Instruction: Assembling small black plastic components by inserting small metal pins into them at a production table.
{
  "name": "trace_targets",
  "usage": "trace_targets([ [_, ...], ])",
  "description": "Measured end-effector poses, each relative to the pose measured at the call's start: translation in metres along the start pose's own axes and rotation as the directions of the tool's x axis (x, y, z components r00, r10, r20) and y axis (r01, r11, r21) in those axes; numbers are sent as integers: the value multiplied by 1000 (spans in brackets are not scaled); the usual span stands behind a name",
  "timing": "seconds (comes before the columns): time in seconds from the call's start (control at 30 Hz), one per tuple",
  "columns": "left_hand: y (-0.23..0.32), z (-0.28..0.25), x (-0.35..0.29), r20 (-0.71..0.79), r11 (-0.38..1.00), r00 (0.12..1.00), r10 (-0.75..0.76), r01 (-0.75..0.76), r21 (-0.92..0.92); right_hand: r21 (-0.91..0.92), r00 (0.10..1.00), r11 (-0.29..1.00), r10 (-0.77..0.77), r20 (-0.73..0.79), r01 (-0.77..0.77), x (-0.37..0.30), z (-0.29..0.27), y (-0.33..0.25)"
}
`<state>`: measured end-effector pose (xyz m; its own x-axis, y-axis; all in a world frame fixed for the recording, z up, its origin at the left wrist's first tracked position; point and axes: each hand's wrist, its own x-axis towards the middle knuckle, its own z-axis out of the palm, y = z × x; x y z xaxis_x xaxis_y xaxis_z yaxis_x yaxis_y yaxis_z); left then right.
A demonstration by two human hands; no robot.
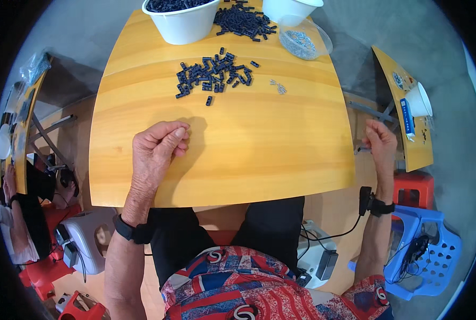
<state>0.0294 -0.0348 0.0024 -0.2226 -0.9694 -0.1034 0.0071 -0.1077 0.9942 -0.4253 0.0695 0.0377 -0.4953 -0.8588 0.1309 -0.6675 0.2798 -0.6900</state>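
My left hand [160,141] is over the near left part of the wooden table [270,154], thumb and fingers pressed together. Whatever lies between those fingertips, if anything, is hidden. Out past the table's right edge is my right hand [380,141], its fingers curled in against the thumb; no held thing can be made out there. A loose pile of small black two-holed blocks [211,77] lies beyond my left hand. To the right of that pile sits a little heap of small silvery screws [279,88].
At the back stand a white tub [183,24] full of black blocks, a bigger block pile [243,22], another white tub [288,9] and a clear tub [302,44] of silvery bits. A blue plastic chair [430,250] and red stool [414,186] stand right. Another person's arm [16,213] shows left.
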Motion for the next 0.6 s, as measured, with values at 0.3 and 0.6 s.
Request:
trace_targets([
  [0.3,-8,-4,3,17,998,998,54,-54,-28,42,858,938,-333,391,344,3,92,-179],
  [0.6,-9,-4,4,32,997,998,55,-53,-49,38,707,766,-610,359,642,24,170,-199],
])
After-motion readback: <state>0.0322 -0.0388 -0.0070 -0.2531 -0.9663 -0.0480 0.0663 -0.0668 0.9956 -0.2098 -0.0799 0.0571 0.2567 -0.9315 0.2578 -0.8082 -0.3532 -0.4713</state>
